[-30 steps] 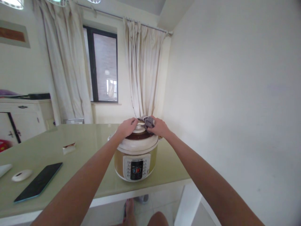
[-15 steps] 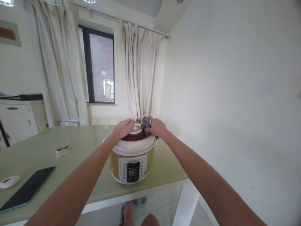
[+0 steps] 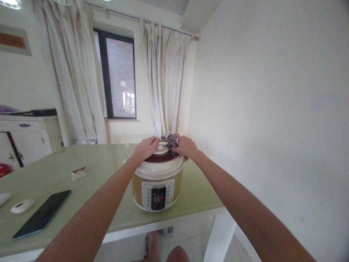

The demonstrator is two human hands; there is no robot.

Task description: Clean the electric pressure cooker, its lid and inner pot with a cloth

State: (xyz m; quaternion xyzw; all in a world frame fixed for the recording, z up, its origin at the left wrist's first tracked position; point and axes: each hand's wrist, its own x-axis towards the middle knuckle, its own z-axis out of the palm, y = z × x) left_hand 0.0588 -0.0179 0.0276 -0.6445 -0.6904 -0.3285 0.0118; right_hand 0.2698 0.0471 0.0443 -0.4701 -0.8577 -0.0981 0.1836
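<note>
A white and gold electric pressure cooker (image 3: pixel 157 196) stands upright on the green tabletop (image 3: pixel 109 160), its control panel facing me. My left hand (image 3: pixel 148 147) is closed over the left side of the lid handle (image 3: pixel 161 148) on top. A crumpled grey patterned cloth (image 3: pixel 172 141) is gripped in my right hand (image 3: pixel 187 146), pressed against the right side of that handle. The undersides of the fingers on both hands are hidden.
Left on the table lie a dark tablet (image 3: pixel 42 214), a white oval object (image 3: pixel 22 206) and a small packet (image 3: pixel 79 173). A white wall (image 3: pixel 259 109) rises close on the right. Curtains (image 3: pixel 166 80) hang behind the table.
The whole view has shifted slightly, so the cooker and table sit a little farther right. Both hands stay at the lid top, with the cloth still in the right one.
</note>
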